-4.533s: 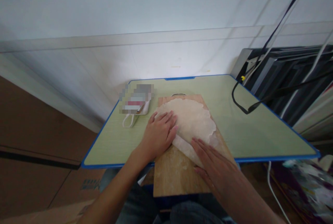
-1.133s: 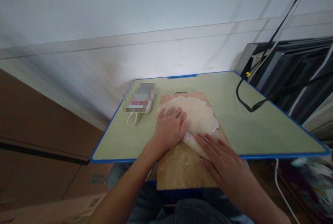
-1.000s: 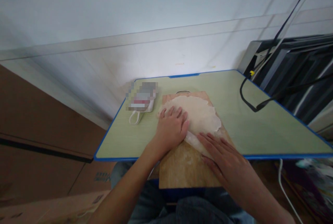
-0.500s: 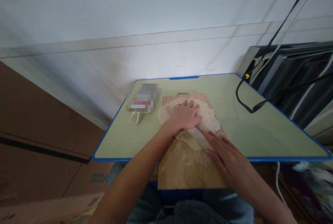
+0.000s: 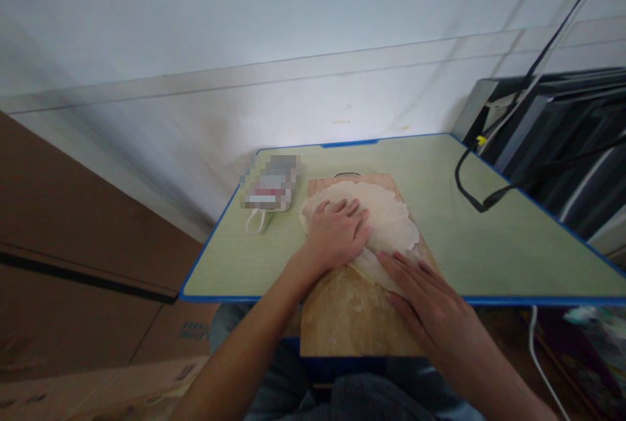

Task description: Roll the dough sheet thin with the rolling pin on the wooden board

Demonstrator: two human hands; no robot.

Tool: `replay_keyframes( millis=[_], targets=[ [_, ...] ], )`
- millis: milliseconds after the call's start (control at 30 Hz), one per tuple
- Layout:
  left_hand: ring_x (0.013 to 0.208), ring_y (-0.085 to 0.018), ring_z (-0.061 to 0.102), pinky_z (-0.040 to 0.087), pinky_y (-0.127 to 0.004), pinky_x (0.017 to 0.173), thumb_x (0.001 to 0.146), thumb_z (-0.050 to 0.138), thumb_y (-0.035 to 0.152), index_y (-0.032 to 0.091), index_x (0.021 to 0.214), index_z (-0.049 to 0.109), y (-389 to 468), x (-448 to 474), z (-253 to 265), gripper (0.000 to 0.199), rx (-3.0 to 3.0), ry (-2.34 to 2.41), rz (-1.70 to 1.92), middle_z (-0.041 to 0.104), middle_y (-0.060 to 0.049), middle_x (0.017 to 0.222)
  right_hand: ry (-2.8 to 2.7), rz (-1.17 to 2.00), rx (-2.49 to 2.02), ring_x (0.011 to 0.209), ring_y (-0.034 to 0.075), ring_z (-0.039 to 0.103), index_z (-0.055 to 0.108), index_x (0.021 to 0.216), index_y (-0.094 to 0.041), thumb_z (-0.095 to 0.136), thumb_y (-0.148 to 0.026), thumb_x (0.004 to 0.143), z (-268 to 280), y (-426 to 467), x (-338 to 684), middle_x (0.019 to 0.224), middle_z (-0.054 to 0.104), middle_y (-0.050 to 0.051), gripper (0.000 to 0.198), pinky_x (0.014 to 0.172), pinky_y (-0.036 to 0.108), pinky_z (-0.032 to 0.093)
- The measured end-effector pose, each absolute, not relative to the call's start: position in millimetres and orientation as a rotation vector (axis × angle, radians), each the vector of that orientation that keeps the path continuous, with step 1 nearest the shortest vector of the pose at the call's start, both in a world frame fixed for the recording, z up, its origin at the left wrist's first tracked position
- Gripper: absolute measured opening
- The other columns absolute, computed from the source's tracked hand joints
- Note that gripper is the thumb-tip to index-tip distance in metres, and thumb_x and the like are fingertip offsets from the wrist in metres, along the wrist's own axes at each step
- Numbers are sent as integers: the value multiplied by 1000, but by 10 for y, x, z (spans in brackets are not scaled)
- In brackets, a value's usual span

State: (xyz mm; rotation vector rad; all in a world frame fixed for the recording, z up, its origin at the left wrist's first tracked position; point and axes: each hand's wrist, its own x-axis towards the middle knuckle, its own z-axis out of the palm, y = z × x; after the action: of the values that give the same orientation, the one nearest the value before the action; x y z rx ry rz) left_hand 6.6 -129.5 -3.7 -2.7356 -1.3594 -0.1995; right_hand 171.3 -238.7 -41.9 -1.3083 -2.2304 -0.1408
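Note:
A thin, pale sheet of dough [image 5: 391,216] with an uneven edge lies over the far part of a wooden cutting board [image 5: 342,323]. My left hand [image 5: 337,232] rests palm down on the left side of the sheet, its fingers slightly spread and pointing away from me. Near the front right edge of the dough, my right hand [image 5: 420,297] lies flat with its fingers stretched toward the left hand. Between the hands the dough's near edge looks folded or raised; what is beneath it I cannot make out.
The board stands on a light green table [image 5: 489,251] with a blue rim and juts past its front edge. A blurred-out package [image 5: 271,183] with a white loop lies at left. A black cable [image 5: 472,199] hangs over the right side. Cardboard [image 5: 88,264] stands at left.
My left hand has slid left and slightly toward me across the dough, uncovering its middle. My right hand stays almost in place at the near edge. The view has shifted slightly.

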Motion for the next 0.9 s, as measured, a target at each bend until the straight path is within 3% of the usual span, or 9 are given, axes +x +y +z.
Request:
replay_keyframes(
  millis=[367, 700, 900],
  targets=[
    [125, -27, 47, 42, -45, 96, 94, 39, 44, 21, 124, 55, -1009, 313, -24, 41, -2805, -1341, -154, 46, -10, 142, -2133, -2, -1358, 114, 23, 58, 53, 125, -13, 30, -25, 96, -459, -2327, 1783, 121, 64, 13, 39, 96, 44, 49],
    [124, -24, 49, 32, -51, 103, 97, 33, 35, 22, 122, 57, -1315, 92, -50, 37, -2724, -1401, -275, 53, -6, 136, -2128, -60, -1303, 113, 24, 59, 55, 125, -15, 37, -21, 93, -422, -2378, 1718, 118, 66, 12, 37, 94, 45, 51],
    [125, -26, 48, 34, -51, 102, 96, 34, 37, 21, 125, 55, -1282, 97, -30, 39, -2739, -1389, -221, 51, -8, 138, -2118, -60, -1309, 110, 24, 61, 54, 128, -16, 36, -22, 94, -401, -2370, 1708, 115, 67, 12, 39, 91, 44, 52]
  ],
)
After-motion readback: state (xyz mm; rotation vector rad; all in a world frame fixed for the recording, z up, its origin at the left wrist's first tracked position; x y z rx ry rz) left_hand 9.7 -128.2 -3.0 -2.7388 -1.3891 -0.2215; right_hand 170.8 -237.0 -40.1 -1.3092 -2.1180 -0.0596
